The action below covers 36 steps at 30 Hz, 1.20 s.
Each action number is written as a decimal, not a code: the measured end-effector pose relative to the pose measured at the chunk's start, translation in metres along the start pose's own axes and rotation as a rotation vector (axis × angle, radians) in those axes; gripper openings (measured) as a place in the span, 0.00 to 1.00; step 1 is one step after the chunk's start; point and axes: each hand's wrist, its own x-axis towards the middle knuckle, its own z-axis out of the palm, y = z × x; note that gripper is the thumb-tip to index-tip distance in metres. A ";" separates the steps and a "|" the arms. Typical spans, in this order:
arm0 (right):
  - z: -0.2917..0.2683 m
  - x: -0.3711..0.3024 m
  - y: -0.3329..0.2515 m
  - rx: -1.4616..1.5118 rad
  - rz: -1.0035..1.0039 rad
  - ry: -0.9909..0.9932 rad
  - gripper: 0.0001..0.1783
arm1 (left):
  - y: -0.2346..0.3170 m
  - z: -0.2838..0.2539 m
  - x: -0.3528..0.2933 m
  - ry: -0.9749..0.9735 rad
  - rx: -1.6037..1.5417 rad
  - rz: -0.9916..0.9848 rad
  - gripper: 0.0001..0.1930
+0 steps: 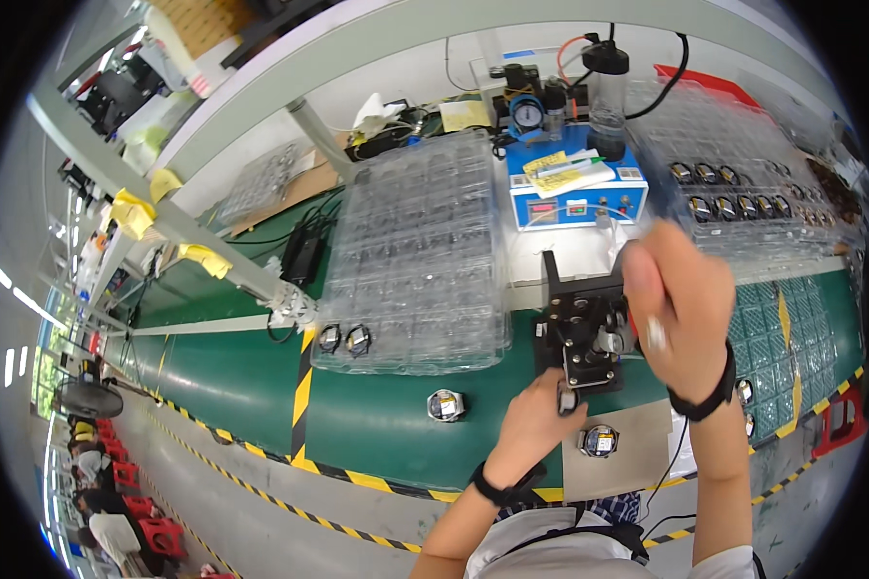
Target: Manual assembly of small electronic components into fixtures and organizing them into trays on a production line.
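My left hand (534,422) is closed, its fingertips pinching a small round watch-like part (567,398) at the front edge of a black bench press fixture (584,333). Raised over the right side of that fixture, my right hand (681,304) is curled into a fist. Whatever it grips is hidden by the fingers. One round watch module (600,441) lies on a grey-brown mat (618,473) just right of my left hand. Another watch module (445,405) rests on the green table to the left. Black bands circle both my wrists.
Stacked clear trays (410,251) stand left of the fixture, with two round parts in the front row. Behind it sits a blue control box (574,183) beside a clear bottle (606,106). More trays (734,174) with parts are at right, near a green patterned sheet (811,328).
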 end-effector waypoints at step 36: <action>-0.059 -0.249 -0.068 -0.058 0.638 0.030 0.17 | -0.097 -0.217 0.023 0.021 0.700 0.285 0.46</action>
